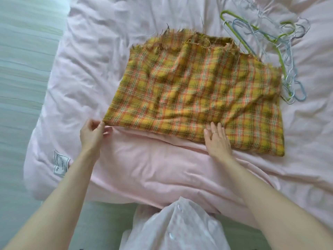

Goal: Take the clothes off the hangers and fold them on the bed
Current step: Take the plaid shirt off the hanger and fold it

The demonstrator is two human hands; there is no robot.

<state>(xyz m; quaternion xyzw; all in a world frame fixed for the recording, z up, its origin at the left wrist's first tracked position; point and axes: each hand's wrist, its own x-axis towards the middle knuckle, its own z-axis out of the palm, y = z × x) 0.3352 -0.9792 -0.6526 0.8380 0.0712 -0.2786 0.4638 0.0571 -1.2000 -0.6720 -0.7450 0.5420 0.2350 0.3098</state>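
A yellow plaid cloth with frayed far edges lies spread flat on the pink bed cover. My left hand pinches the cloth's near left corner between thumb and fingers. On the near edge toward the right, my right hand lies flat with straight fingers pressing the fabric; a ring shows on one finger. A pile of bare wire hangers, green, blue and white, lies on the bed beyond the cloth's right corner.
The bed's left edge drops to a pale floor. A white label is sewn on the cover at the near left corner. A white garment on my body fills the bottom centre.
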